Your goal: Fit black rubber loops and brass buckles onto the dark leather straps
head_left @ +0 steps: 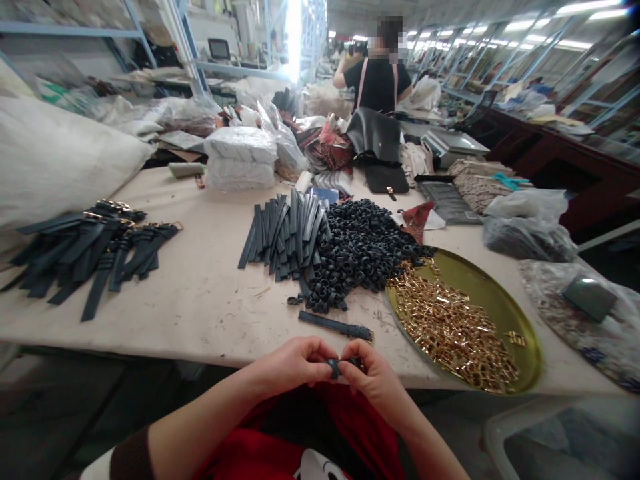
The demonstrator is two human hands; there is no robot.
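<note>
Close to my lap at the table's front edge, my left hand [303, 363] and my right hand [369, 373] pinch the same small dark strap piece [334, 368] between thumbs and fingers. Most of it is hidden by my fingers. Just beyond them lies one dark strap with a buckle end [335, 325]. Farther back are a pile of flat dark straps [285, 233] and a heap of small dark strap loops [365, 240]. At the right, gold buckles [450, 327] fill much of a round yellow-green tray [527, 347].
Finished-looking buckled straps [100, 247] lie in a bunch at the left. A wrapped white bundle [240, 157], a black bag [377, 140] and plastic bags [530, 223] stand around the table [200, 293]. Another person [377, 83] stands beyond, back turned.
</note>
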